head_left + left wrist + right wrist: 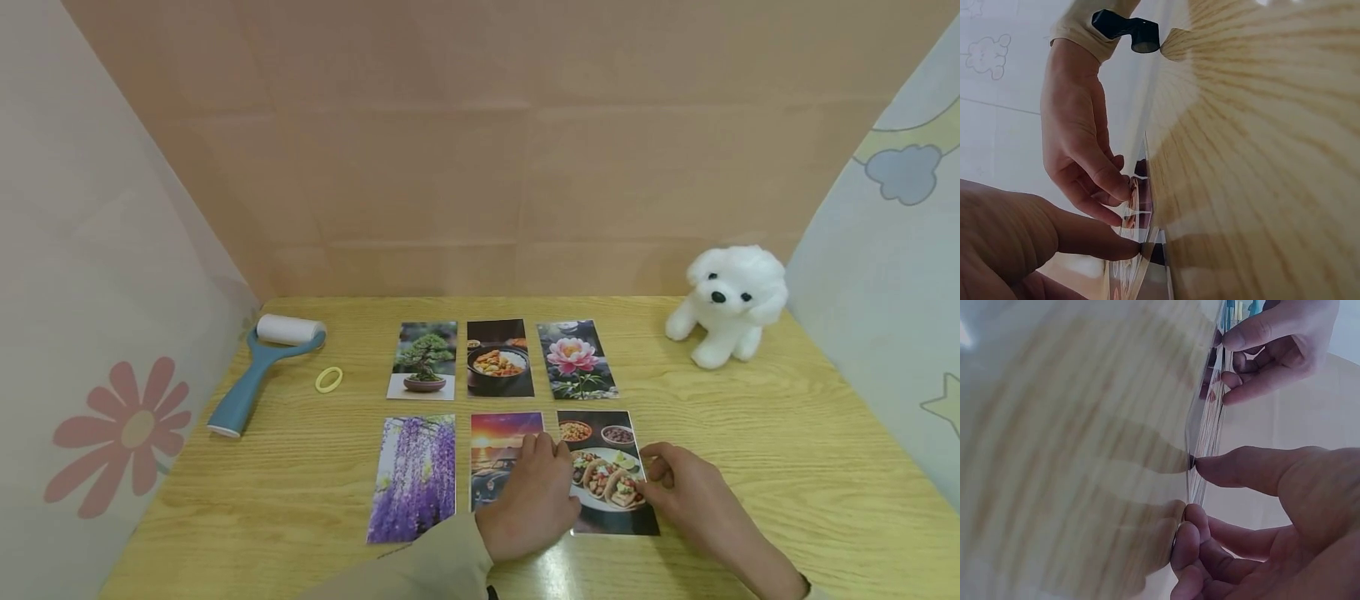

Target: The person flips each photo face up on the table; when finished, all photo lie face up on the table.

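Observation:
A taco photo card (607, 479) lies on the table at the front right of two rows of cards. At its right edge is my right hand (693, 500), with the thumb and a bent finger touching the border. My left hand (532, 500) rests over the sunset card (497, 442), hiding its lower right part. The left thumb reaches the taco card's left edge. In the left wrist view, the left thumb (1097, 239) meets the card's edge, with the right hand (1079, 137) beyond. The right wrist view shows the right thumb (1241, 467) against the card's rim.
A wisteria card (412, 475) lies left of the sunset card. Behind are bonsai (422, 358), rice-bowl (500, 358) and peony (576, 358) cards. A lint roller (255, 379) and a yellow ring (328, 380) lie left; a white plush dog (727, 308) sits right.

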The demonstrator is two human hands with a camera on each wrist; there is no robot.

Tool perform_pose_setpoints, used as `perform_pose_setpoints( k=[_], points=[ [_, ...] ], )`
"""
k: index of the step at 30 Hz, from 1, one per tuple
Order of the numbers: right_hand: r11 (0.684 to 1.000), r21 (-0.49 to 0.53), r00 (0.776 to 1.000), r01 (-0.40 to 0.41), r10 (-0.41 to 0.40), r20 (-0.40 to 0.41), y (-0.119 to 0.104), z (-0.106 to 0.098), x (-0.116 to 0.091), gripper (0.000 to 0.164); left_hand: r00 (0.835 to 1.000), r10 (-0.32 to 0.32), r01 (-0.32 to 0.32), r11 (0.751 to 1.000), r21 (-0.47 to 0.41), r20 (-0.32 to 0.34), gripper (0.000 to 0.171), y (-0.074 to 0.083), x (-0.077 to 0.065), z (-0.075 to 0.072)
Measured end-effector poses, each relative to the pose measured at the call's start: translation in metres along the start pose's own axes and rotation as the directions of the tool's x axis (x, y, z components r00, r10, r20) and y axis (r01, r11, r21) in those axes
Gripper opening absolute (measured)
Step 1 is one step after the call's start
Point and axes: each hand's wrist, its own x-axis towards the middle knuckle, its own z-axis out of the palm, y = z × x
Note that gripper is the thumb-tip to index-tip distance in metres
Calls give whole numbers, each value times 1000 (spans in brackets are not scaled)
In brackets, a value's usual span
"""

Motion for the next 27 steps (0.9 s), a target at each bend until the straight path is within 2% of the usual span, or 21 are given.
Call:
perform_pose_setpoints(
  k=[5, 10, 16, 18, 22, 24, 27],
  points=[
    [1000, -4, 1000, 2, -2, 12, 1, 0, 1, 40, 1000, 2, -2, 1000, 5, 4, 24, 0, 0, -1],
    [1000, -5, 1000, 17, -17, 12, 2, 1, 2, 41, 1000, -3, 3, 1000, -8, 9, 24, -1, 1, -1],
    [1000, -1, 1000, 20, -20, -1, 2, 0, 4, 36, 999, 16, -19, 995, -96, -28, 22, -6, 2, -5],
    [1000, -14, 999, 26, -27, -25, 3, 0, 2, 34, 999, 23, -28, 989, -148, -34, 23, -9, 0, -7],
    [996, -54, 991, 67, -72, -115, 7, -2, -2, 31, 998, 63, -68, 971, -228, -33, 43, -20, -4, -15],
    [991, -77, 978, 109, -121, -170, 9, -5, -2, 28, 995, 89, -95, 968, -233, -36, 50, -29, -7, -22],
    [971, -125, 945, 202, -227, -235, 12, -9, -1, 26, 993, 105, -113, 973, -203, -48, 56, -45, -13, -37]
  ],
)
